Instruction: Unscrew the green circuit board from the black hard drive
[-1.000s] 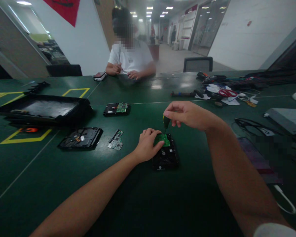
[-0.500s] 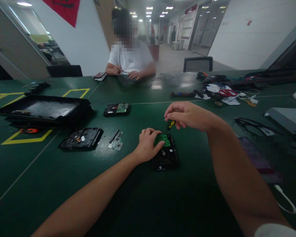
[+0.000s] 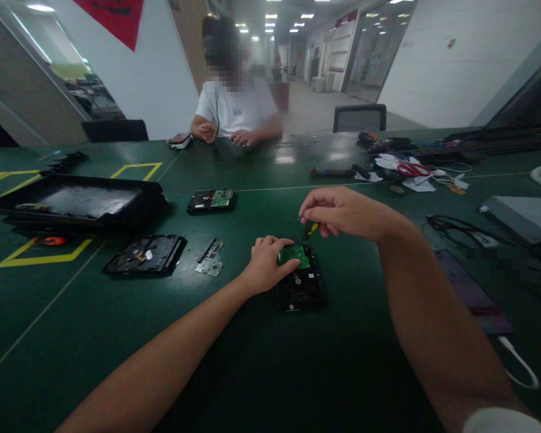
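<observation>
A black hard drive (image 3: 301, 294) lies flat on the green table before me, its green circuit board (image 3: 302, 258) facing up. My left hand (image 3: 270, 264) grips the drive's left side, with thumb and fingers around the board area. Above the drive's far edge, my right hand (image 3: 342, 211) pinches a black and yellow screwdriver (image 3: 311, 229). The screwdriver points down at the far end of the board; whether its tip sits in a screw is too small to tell. Left of my hand lies a loose circuit board (image 3: 211, 258).
Two more hard drives, one opened (image 3: 146, 254) and one with its board up (image 3: 211, 201), lie to the left near a black tray (image 3: 85, 198). A phone (image 3: 471, 291), cables and a grey box (image 3: 523, 216) are at right. Across the table sits a person (image 3: 237, 111).
My view has shifted very slightly. Both my hands keep their hold on the drive and the screwdriver, almost in place. The person opposite has moved a hand a little.
</observation>
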